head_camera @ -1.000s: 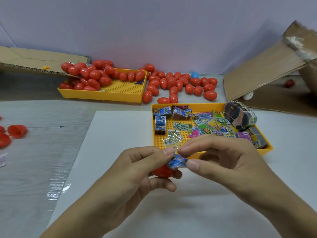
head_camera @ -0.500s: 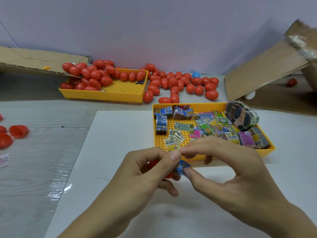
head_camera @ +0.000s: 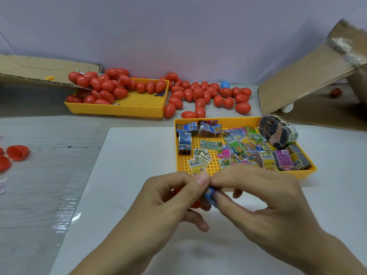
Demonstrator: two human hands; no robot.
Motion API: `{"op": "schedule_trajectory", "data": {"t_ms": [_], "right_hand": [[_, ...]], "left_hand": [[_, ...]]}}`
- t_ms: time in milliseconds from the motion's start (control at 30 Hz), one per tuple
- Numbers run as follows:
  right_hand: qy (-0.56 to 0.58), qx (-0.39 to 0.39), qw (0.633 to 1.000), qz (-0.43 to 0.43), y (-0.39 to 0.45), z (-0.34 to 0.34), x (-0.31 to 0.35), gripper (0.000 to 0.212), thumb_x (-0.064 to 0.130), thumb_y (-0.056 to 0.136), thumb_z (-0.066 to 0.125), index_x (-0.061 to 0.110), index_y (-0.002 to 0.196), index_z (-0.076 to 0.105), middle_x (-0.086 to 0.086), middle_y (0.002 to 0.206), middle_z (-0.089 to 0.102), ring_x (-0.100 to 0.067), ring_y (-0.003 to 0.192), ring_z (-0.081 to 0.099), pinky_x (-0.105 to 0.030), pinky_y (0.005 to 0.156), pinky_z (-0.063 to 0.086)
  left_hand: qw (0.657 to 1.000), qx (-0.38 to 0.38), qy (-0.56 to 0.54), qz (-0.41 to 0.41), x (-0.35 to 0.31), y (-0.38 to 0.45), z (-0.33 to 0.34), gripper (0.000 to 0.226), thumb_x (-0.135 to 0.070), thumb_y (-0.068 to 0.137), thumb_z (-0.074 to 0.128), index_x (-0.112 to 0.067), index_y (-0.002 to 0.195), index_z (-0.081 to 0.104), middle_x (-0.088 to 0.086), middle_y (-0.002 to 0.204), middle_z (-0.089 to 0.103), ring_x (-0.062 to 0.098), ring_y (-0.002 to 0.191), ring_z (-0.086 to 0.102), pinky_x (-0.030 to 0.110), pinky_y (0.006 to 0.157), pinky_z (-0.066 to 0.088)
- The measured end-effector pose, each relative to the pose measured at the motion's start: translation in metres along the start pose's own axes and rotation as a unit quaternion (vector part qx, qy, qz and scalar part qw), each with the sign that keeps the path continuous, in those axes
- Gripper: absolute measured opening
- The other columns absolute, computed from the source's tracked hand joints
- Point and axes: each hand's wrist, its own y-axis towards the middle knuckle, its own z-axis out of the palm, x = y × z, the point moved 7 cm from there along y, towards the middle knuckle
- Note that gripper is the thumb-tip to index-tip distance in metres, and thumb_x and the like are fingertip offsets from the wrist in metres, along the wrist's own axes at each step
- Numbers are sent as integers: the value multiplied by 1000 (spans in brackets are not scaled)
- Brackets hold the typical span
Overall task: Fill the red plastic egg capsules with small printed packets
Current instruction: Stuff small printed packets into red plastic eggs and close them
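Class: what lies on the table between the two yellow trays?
In the head view, loose red eggs lie between the far tray and the packet tray.

Cardboard flap point(head_camera: 309, 76) right; white sheet point(head_camera: 127, 175); blue egg point(head_camera: 225, 84).

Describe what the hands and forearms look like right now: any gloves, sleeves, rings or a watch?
Both are bare. The left hand and right hand wear no gloves, and no ring shows on any visible finger. Both forearms are uncovered down to the frame's bottom edge: no sleeve, watch or wristband in view. Fingernails are short and unpainted.
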Motion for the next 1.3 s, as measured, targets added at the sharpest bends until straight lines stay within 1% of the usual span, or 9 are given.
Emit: {"op": "schedule_trajectory", "data": {"t_ms": [167,300,467,567,700,967,1067,1167,1300], "right_hand": [[89,-52,989,103,0,-8,-18,17,10,79,72,24,88,75,19,77,70,-4,68,66,-17,56,52],[131,-54,981,134,0,-7,-21,19,12,79,70,27,87,76,17,76,71,-6,68,67,-14,56,51],[133,-44,979,147,0,-3,-23,15,15,79,71,26,87,77,16,73,70,-7,65,67,-16,53,49],[145,-55,975,156,-2,-3,-26,17,15,79,71,28,88,79,15,76,72,-8,66,67,-17,52,50],[139,-74,979,129,-1,-5,-21,24,20,82,71,33,102,75,15,84,73,-10,69,68,-22,49,52],[121,-88,984,96,-1,-9,-18,20,22,82,65,27,98,75,15,82,71,-12,68,67,-24,48,51],[102,-100,987,79,0,-13,-16,18,20,83,65,28,93,77,15,83,71,-11,71,67,-25,48,51],[82,-107,989,68,1,-16,-16,18,19,84,64,29,93,77,17,85,70,-11,76,68,-25,48,52],[65,-106,991,56,1,-17,-16,19,17,85,64,28,96,75,17,87,70,-10,78,68,-24,48,52]], "left_hand": [[998,-41,17,47,-6,2,-11,47,-54,69,68,-8,62,72,10,77,66,18,68,63,27,58,53],[989,-44,76,117,-14,-1,-14,33,-45,70,71,-13,77,75,6,83,68,21,68,68,34,65,55],[982,-19,106,156,-18,-5,-6,18,-35,70,74,-17,72,73,3,80,64,15,56,60,19,60,50],[977,-25,115,176,-22,-6,-9,17,-33,71,74,-16,69,71,0,81,63,12,58,58,17,59,48],[967,-9,156,202,-23,-10,-3,13,-31,75,73,-19,71,70,-5,85,62,11,64,59,16,62,47],[960,0,161,231,-29,-12,-1,7,-27,79,71,-20,76,70,-3,91,62,15,74,62,18,64,49],[963,-3,145,229,-31,-13,-3,9,-27,80,65,-21,83,71,-1,92,64,17,71,62,21,66,50],[968,2,127,215,-33,-13,-4,25,-26,80,59,-24,100,74,-1,100,66,20,80,67,19,70,52],[972,-21,81,221,-31,-12,-5,45,-2,81,62,-20,122,57,4,105,69,20,84,70,20,73,56]]}}
